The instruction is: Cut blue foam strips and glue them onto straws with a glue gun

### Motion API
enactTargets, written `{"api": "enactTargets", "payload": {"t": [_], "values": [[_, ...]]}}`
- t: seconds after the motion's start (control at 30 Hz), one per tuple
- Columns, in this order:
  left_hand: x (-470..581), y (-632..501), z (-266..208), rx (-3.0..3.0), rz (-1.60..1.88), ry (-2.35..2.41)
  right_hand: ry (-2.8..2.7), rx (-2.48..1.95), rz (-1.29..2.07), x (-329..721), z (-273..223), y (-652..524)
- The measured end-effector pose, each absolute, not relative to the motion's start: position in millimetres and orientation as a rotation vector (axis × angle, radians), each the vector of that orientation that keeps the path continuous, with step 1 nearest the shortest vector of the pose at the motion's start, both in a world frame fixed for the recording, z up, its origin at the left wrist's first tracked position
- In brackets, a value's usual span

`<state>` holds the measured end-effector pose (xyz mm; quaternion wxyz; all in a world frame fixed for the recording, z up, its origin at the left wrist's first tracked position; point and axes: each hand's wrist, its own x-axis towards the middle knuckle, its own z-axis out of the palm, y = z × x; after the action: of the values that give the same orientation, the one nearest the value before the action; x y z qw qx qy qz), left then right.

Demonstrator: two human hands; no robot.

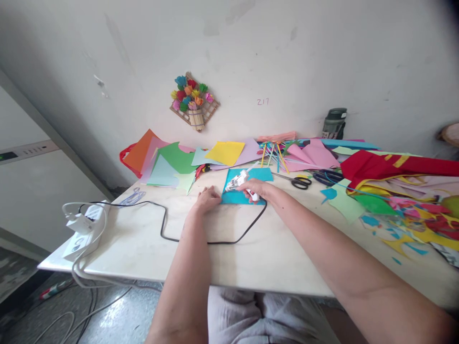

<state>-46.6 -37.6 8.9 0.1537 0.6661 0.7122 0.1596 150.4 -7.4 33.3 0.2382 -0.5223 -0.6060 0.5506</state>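
A white hot glue gun (238,180) is in my right hand (256,187), its nozzle pointing left over a blue sheet of paper (263,175). The fingers of that hand wrap around the handle, and a black cord (229,242) runs from it across the table. My left hand (207,198) lies on the table at the sheet's left edge, fingers stretched out and holding nothing. Whether its fingertips touch the paper is hard to tell. Part of the sheet is hidden under the glue gun and my right hand.
Coloured papers (172,162) lie along the wall at the back left. Scissors (300,182) lie right of the blue sheet, near sticks (274,155) and paper scraps (394,234). A power strip (84,234) sits at the left edge. A bottle (334,124) stands at the back.
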Motion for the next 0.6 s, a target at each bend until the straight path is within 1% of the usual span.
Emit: {"api": "enactTargets", "payload": {"t": [0.3, 0.6], "values": [[-50, -38, 10, 1.905, 0.409, 1.999, -1.663, -1.409, 1.498, 148, 21, 6], [-55, -46, 15, 1.929, 0.349, 1.933, -1.773, -1.416, 1.401, 149, 23, 1]]}}
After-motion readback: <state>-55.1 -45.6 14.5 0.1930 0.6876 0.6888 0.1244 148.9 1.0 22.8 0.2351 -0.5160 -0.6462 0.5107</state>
